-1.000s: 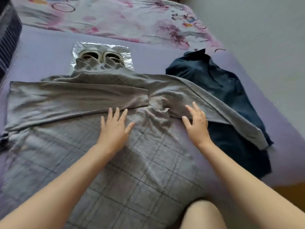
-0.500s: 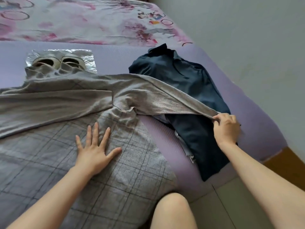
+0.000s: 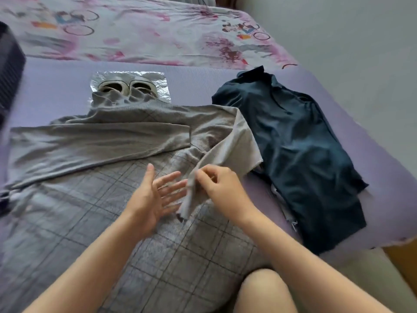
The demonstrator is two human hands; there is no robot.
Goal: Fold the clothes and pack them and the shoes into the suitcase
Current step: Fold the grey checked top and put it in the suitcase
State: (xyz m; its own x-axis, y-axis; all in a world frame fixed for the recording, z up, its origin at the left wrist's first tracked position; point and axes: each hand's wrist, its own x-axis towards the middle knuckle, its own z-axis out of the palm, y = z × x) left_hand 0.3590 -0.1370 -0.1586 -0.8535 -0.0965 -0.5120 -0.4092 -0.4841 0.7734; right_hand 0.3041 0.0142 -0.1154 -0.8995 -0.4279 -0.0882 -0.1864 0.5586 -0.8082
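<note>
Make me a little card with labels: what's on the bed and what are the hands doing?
Being folded: grey checked long-sleeved top, spread on the purple bed sheet
Right hand: pinches the end of the top's sleeve
Left hand: open, fingers spread beside that sleeve
Waiting: dark blue collared shirt, to the right
Shoes: pale pair of shoes on clear plastic, partly under the top's collar

Grey plaid top (image 3: 140,233); navy shirt (image 3: 300,154).

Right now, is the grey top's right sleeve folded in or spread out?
Partly folded: the right hand pinches the sleeve near its cuff, doubled back over the grey top, not flat.
</note>
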